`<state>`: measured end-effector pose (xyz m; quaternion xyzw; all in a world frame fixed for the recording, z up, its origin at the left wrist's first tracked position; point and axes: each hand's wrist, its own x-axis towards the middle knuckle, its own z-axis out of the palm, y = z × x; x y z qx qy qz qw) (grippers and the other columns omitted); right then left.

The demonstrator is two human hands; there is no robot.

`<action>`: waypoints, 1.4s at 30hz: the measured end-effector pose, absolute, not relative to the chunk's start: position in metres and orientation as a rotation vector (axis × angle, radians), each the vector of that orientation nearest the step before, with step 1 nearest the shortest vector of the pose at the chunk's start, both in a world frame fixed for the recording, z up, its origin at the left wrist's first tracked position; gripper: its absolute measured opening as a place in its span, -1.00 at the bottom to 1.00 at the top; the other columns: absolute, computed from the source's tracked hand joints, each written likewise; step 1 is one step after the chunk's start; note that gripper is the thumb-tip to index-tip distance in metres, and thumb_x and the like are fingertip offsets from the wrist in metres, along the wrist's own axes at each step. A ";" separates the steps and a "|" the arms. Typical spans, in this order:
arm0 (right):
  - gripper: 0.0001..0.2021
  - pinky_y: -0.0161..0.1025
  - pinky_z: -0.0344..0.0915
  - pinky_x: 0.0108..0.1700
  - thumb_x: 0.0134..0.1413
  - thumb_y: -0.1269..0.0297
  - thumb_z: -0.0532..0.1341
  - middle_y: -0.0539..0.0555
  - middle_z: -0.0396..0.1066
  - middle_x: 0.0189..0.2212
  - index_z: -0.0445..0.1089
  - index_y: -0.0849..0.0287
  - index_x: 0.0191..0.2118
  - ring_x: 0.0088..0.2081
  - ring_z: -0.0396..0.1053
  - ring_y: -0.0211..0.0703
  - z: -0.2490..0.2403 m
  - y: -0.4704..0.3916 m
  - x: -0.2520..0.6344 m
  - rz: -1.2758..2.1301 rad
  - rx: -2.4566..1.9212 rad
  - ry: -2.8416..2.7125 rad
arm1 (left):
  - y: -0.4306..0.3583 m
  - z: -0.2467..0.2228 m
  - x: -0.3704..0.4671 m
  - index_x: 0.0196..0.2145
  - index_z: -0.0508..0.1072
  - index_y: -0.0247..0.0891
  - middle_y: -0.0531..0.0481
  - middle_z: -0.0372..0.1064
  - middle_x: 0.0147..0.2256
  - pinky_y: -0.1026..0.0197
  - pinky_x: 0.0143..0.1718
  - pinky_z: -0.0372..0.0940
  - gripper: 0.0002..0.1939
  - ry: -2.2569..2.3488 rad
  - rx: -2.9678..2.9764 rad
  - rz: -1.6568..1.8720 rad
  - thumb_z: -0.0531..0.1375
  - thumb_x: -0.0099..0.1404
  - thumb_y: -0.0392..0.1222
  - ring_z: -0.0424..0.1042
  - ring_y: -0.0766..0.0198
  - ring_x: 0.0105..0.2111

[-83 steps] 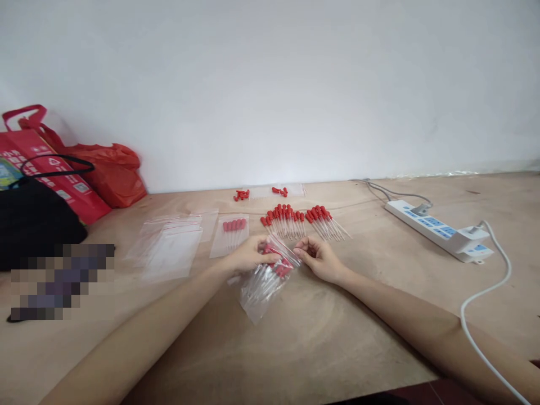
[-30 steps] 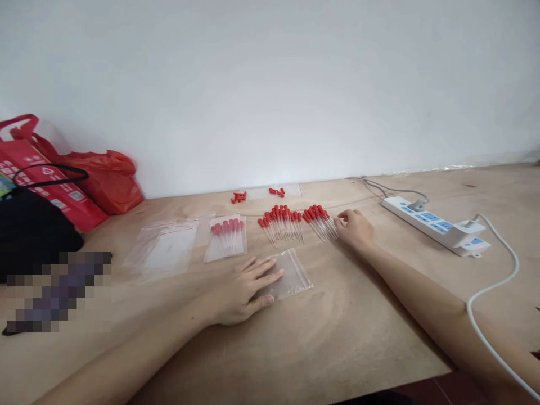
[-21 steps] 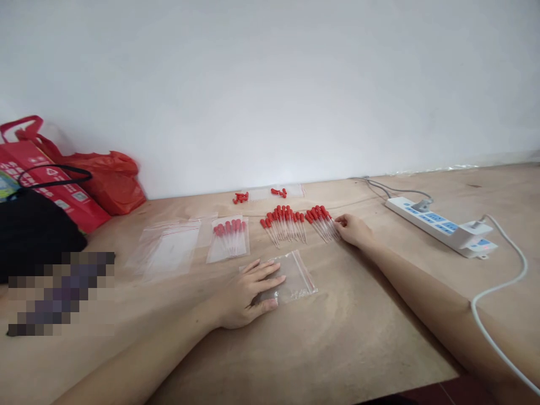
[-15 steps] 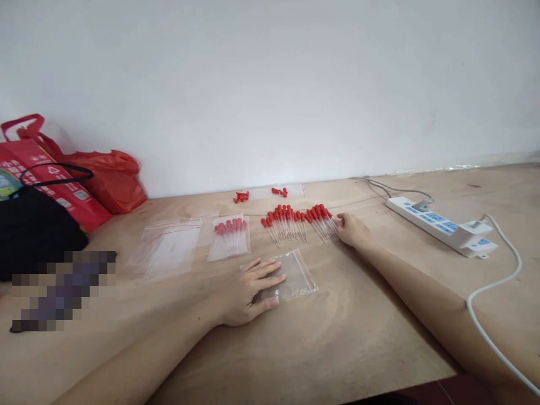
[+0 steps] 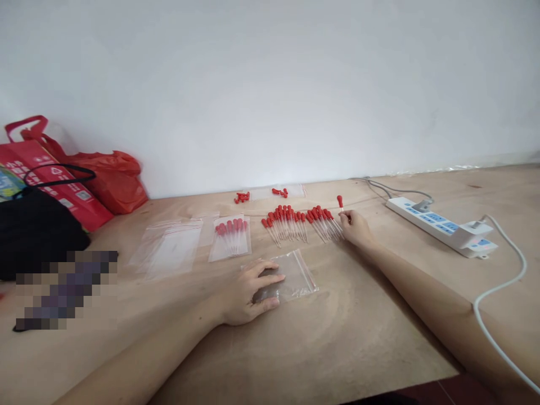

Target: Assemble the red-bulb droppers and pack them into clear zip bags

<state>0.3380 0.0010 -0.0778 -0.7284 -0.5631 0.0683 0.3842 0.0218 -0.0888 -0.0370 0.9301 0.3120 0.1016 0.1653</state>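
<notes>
My right hand (image 5: 355, 226) pinches a dropper (image 5: 340, 201) by its clear tube, its red rubber bulb pointing up. Just left of that hand lies a row of red-bulbed droppers (image 5: 323, 222), and a second cluster of droppers (image 5: 287, 222) is beside it. My left hand (image 5: 253, 289) rests with fingers apart on a clear zip bag (image 5: 295, 273), covering its left part. Behind that hand, a filled zip bag (image 5: 230, 242) holds several droppers. A spread of flat clear zip bags (image 5: 172, 247) lies farther left.
Loose red bulbs (image 5: 242, 197) and another clear bag (image 5: 261, 193) lie near the wall. On the right stands a white power strip (image 5: 441, 225) with a cable (image 5: 502, 287) crossing over my right forearm. Red bags (image 5: 107, 180) and a black bag (image 5: 37, 233) occupy the left side.
My right hand has raised one dropper from the right end of the row and moved slightly right. The left hand stays on the bag, its fingers a little more bent.
</notes>
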 end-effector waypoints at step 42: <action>-0.42 -0.34 0.29 -0.59 -0.16 0.16 0.18 -0.15 0.31 -0.60 -0.14 0.09 -0.04 -0.62 0.33 -0.29 -0.064 -0.059 0.262 1.115 -1.118 -1.006 | -0.085 -0.039 0.016 0.04 0.24 -0.08 -0.06 0.11 0.09 -0.05 0.06 0.06 -0.57 0.828 2.624 0.304 0.08 0.21 -0.04 0.09 0.06 0.09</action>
